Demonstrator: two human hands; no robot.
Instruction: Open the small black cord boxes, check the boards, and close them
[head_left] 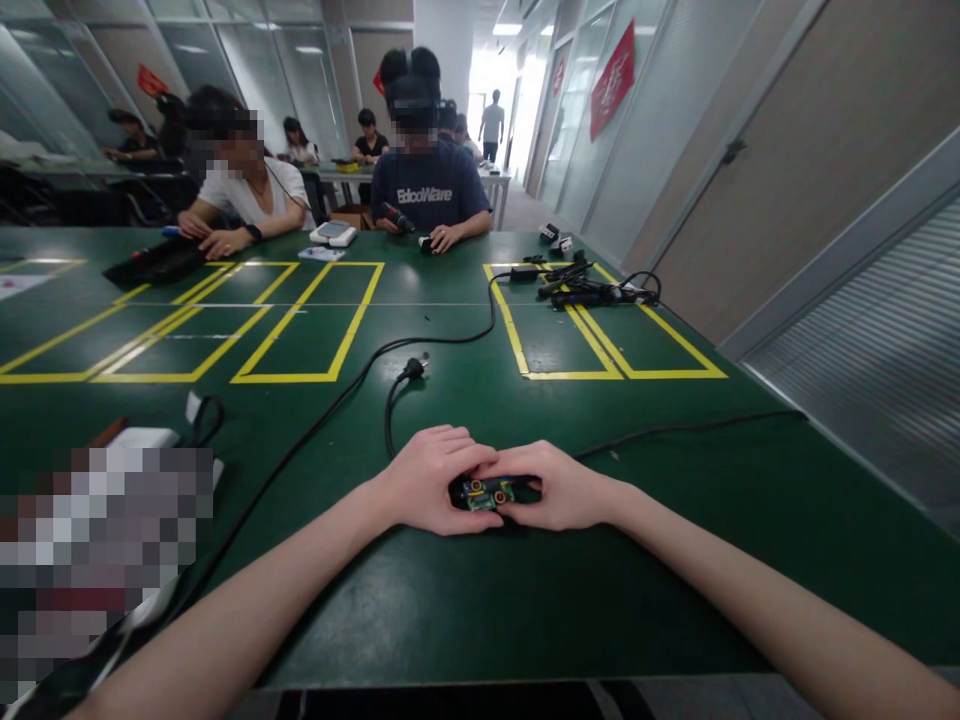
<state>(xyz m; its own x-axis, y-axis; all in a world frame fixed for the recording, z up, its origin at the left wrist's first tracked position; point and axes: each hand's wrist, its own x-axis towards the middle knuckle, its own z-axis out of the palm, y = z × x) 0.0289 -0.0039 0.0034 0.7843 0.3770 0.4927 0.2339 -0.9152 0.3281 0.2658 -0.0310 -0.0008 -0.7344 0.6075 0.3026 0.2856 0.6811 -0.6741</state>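
Both hands meet over the near middle of the green table [525, 620], thumbs and fingers curled around an opened black power adapter [457, 492] whose green circuit board [481, 497] faces up between them. The left hand [439, 482] grips the adapter's left end, and the right hand [556, 487] grips its right end; their fingertips come together along its far side. A black cord with a power plug [412, 369] lies just beyond the left hand, running back to it, while a thin black cable [690, 430] stretches from beside the right hand toward the table's right edge. Farther off, a tangle of black cables [589, 290] lies across yellow tape outlines [675, 374]. Opposite, a co-worker in a dark T-shirt [429, 185] holds a dark handheld tool [397, 217].
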